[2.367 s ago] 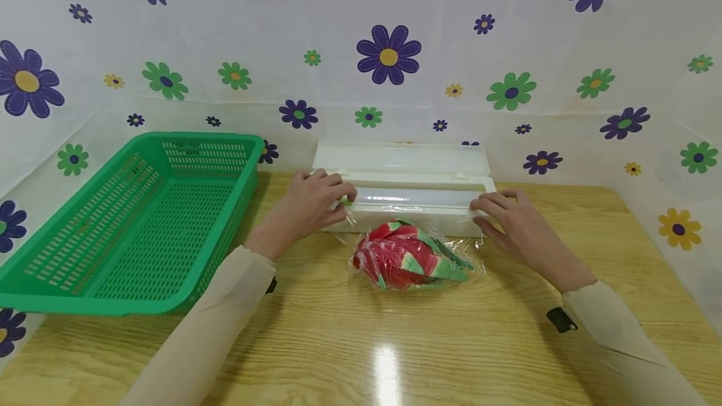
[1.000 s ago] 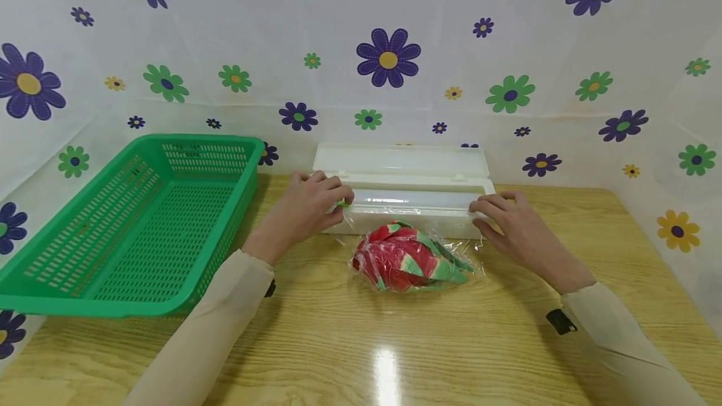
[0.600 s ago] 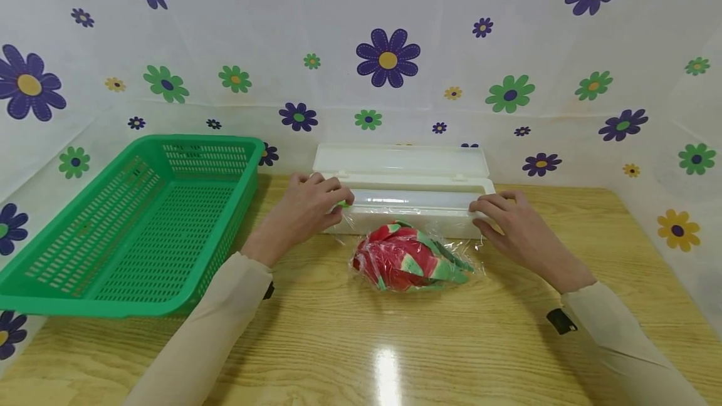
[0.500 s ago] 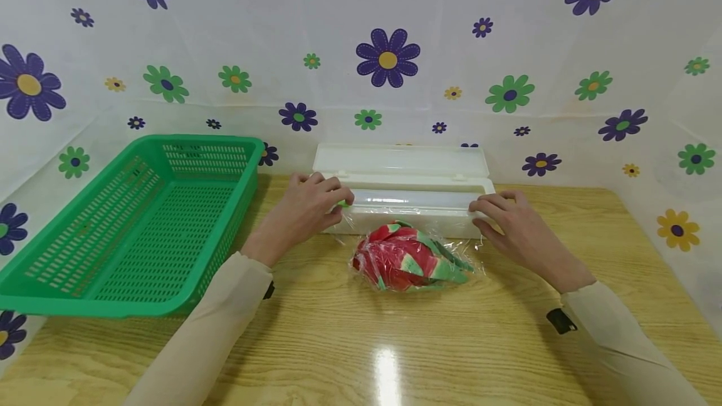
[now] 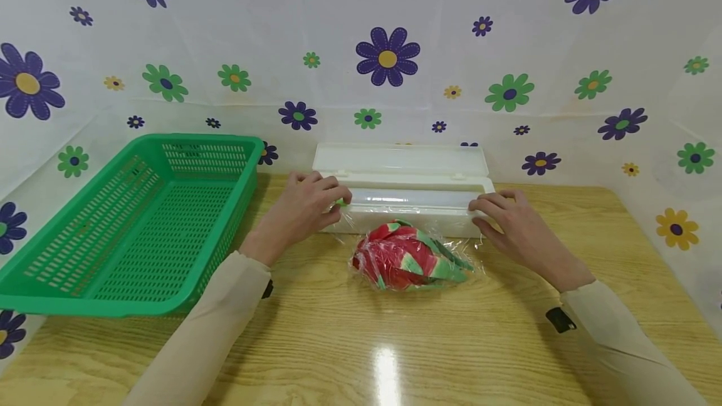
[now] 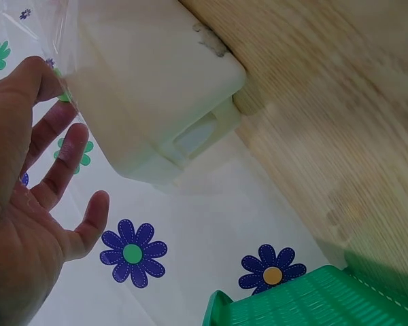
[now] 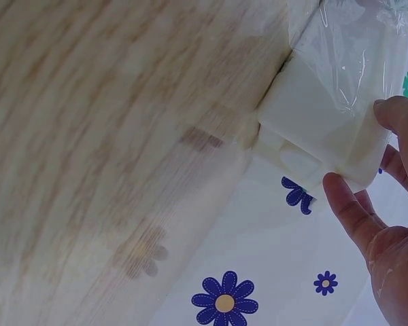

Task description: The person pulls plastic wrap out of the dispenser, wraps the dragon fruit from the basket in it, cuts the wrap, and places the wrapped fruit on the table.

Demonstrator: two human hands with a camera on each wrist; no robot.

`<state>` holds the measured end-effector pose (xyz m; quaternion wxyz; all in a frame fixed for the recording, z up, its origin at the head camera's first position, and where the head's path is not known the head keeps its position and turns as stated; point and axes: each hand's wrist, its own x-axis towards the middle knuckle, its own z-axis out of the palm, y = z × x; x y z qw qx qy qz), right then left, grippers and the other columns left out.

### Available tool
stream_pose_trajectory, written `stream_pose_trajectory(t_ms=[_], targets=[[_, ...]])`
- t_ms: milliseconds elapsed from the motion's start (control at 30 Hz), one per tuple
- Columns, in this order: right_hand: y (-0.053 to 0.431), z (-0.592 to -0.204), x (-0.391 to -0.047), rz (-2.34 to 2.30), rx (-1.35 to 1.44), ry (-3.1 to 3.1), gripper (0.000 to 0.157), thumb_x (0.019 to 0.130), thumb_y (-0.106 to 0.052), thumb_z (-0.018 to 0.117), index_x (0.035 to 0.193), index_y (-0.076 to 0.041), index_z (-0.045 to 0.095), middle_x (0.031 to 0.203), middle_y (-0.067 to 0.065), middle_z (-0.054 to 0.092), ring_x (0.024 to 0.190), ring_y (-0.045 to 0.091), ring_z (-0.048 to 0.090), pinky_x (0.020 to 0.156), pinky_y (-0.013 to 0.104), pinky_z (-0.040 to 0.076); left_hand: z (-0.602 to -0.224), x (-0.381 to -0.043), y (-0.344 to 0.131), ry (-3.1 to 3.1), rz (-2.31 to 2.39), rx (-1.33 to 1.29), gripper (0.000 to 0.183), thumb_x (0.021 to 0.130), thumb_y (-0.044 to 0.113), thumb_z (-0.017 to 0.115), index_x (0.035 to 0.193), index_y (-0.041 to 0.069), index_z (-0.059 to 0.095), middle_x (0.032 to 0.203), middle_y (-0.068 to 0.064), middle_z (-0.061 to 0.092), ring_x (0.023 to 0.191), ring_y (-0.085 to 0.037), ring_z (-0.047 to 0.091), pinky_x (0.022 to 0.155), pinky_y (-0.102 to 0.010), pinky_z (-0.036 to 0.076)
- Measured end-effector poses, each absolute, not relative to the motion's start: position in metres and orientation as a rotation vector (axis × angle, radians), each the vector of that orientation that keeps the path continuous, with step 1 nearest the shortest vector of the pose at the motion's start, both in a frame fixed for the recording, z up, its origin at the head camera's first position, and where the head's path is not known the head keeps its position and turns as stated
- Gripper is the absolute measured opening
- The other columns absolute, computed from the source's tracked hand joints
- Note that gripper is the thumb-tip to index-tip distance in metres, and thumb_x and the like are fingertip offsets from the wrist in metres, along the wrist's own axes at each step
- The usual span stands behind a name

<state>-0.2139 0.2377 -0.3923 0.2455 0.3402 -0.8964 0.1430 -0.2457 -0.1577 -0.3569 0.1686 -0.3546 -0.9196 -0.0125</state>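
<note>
A white cling film box [image 5: 395, 224] stands on the table, its lid [image 5: 400, 158] tipped back and a roll of film [image 5: 420, 198] inside. My left hand [image 5: 307, 205] pinches a small green slide cutter [image 5: 341, 203] at the left end of the box's front edge. At the other end, my right hand [image 5: 516, 227] grips the corner, with the thumb [image 7: 398, 112] on the front and fingers round the side. Clear film hangs over the front and covers a red and green dragon fruit [image 5: 403, 255] lying just before the box.
To the left stands a green plastic basket [image 5: 251, 190] with slotted walls, close to my left forearm. A white cloth [image 5: 429, 5] with printed flowers hangs behind the wooden table [image 5: 451, 343].
My left hand has slid very slightly left with the green slide cutter. The right hand, the box and the wrapped dragon fruit stay where they were.
</note>
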Motion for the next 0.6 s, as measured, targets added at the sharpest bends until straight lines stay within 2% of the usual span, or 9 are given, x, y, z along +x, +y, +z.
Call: stream_pose_trajectory(t_ms=[600], targets=[[0.2385,-0.393,-0.2141,0.382,0.927,-2.441,0.025,0.084,-0.001,0.08,0.106,-0.006,0.071,0.104,0.012,0.075,0.1,0.036,0.068,0.095,0.057,0.049,-0.3549,-0.2452,-0.1614,-2.666,-0.095,-0.963,0.016,0.094,0.026,0.074,0.11,0.023,0.073,0.111,-0.002,0.077,0.102,-0.027,0.066,0.092,-0.05,0.049]])
